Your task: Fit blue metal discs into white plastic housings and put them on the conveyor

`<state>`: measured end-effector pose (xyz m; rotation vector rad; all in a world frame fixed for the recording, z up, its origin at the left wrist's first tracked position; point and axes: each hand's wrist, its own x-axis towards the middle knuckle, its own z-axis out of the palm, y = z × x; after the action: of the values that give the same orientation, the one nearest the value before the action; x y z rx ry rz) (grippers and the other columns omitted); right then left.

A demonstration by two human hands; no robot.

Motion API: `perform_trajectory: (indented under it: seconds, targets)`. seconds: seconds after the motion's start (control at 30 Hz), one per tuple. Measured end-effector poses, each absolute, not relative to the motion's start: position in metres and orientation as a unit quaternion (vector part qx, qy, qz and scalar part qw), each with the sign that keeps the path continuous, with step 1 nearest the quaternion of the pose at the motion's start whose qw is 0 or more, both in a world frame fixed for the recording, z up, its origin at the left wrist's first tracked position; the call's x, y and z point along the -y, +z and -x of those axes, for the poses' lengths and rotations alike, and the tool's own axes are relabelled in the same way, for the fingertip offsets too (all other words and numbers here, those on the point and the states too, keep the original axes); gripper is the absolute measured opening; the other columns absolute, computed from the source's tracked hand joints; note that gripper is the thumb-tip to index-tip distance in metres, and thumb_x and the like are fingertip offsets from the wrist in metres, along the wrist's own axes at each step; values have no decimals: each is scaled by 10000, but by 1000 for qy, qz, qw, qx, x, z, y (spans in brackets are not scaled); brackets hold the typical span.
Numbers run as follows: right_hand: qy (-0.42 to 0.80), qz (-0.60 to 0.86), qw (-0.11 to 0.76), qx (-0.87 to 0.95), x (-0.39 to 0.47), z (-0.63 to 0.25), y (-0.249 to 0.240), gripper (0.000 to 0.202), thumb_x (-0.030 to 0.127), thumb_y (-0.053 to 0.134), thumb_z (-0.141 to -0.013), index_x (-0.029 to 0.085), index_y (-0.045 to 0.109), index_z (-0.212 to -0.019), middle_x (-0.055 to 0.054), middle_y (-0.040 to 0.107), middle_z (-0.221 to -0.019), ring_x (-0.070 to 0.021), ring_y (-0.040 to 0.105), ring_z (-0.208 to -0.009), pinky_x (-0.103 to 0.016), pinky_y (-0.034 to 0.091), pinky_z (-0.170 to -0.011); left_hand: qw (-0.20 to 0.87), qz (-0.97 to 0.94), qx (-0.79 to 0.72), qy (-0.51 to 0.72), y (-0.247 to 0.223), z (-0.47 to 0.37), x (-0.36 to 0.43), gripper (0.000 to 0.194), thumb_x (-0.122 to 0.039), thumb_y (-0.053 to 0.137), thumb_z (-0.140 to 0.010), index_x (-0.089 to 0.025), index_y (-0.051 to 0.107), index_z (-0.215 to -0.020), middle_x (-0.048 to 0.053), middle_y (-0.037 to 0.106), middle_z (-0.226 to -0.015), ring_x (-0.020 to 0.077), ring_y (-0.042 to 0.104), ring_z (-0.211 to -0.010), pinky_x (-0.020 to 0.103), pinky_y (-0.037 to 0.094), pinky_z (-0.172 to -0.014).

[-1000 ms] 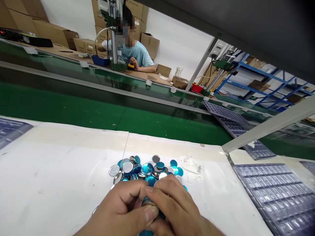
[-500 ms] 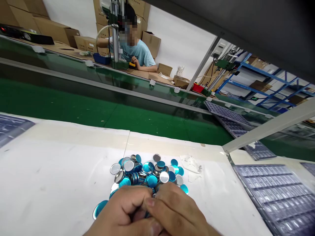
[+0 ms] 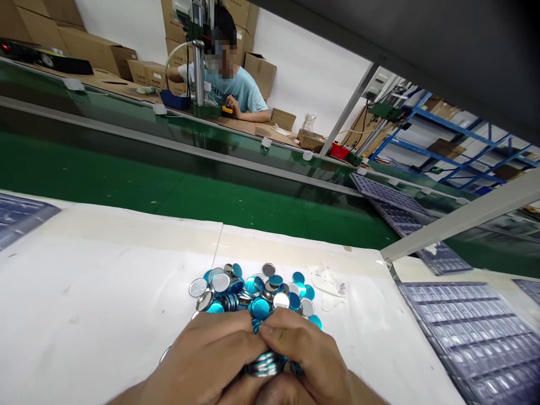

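Many round metal discs (image 3: 260,308), some blue and some silver, lie in a loose pile on the white table surface (image 3: 105,281). At the near side of the pile my left hand (image 3: 211,354) and my right hand (image 3: 307,354) meet, fingers curled together. Between them they clasp a short stack of discs (image 3: 266,364), whose silver edges show in the gap. The fingertips below the stack are partly hidden. A few discs under and beside my hands are covered.
Clear plastic trays (image 3: 472,332) lie at the right, with another tray (image 3: 21,216) at the left. A green conveyor belt (image 3: 202,197) runs behind the table. Beyond it, a person (image 3: 236,93) sits by a press. A metal post (image 3: 464,214) rises at the right.
My hands have turned and shifted slightly, and a stack of discs now shows between them. The green belt's marks have moved left, and the far-side clips slightly right.
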<state>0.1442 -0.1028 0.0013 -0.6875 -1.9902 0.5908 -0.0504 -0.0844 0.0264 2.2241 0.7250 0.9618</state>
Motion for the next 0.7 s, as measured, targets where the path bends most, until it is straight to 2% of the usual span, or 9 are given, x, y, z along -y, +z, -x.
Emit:
perform_trajectory:
  seconds: [0.13,0.27,0.4,0.57,0.7]
  targets:
    - [238,276,462,809,100,-144,8,324,427,429,-1040,224,501,-1282,-59,633,-865,-183,611,-708,-269,546,-606,280,-836,-269,388,30,50,83,207,-93,515,-795,-257,569,-908,-43,643,-731,117,585,-615,196,424,-610]
    - [223,273,455,817,100,-142,15,309,372,408,-1054,207,498,-1299,-50,617,-815,-188,609,-700,-282,551,-615,273,-842,-263,384,31,49,84,184,-101,507,-813,-250,568,-903,-40,653,-749,117,589,-631,203,421,-628]
    - [188,268,468,820,99,-140,21,302,360,415,-1053,203,506,-1295,-31,619,-749,-173,591,-602,-268,540,-562,263,-836,-279,393,26,49,88,215,-116,535,-798,-267,608,-932,-50,655,-732,110,577,-610,199,419,-626]
    - [154,272,480,820,95,-137,25,298,347,424,-1048,199,520,-1288,-27,615,-712,-176,603,-575,-259,539,-520,272,-833,-285,388,23,49,89,205,-155,551,-829,-268,624,-984,-20,670,-746,138,573,-593,244,426,-635]
    - [140,285,480,818,95,-135,25,269,360,398,-1055,215,539,-1233,-4,585,-658,-164,550,-516,-255,488,-464,263,-838,-291,380,22,49,90,198,-150,535,-821,-268,613,-960,-25,633,-715,136,577,-609,244,407,-623]
